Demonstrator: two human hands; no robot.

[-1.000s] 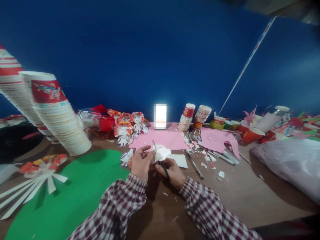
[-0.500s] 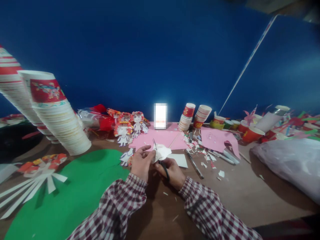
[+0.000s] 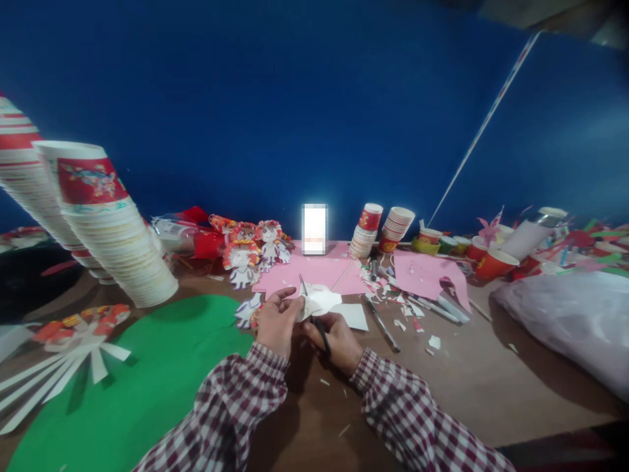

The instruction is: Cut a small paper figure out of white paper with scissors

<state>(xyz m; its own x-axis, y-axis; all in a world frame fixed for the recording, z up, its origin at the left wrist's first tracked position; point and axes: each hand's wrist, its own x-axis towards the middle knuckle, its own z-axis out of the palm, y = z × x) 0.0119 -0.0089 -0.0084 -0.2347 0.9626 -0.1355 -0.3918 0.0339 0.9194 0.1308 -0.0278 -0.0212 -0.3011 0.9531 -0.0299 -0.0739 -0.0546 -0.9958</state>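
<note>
My left hand (image 3: pixel 276 322) pinches a white paper cutout (image 3: pixel 319 301) between thumb and fingers over the brown table (image 3: pixel 472 380). My right hand (image 3: pixel 335 341) grips black-handled scissors (image 3: pixel 319 328), whose thin blades (image 3: pixel 303 286) poke up through the paper between my two hands. Both sleeves are red-and-white plaid. A white paper sheet (image 3: pixel 354 316) lies just behind my right hand.
A green paper sheet (image 3: pixel 142 380) lies at the left. Tall stacks of paper cups (image 3: pixel 103 223) lean at far left. Pink sheets (image 3: pixel 314 272), paper dolls (image 3: pixel 253 249), a pen (image 3: pixel 383 328), scraps, small cup stacks (image 3: pixel 381 229) and a plastic bag (image 3: pixel 570 321) surround the hands.
The paper cutout has turned slightly in my left hand and the scissors have shifted a little. The hands stay in the same place.
</note>
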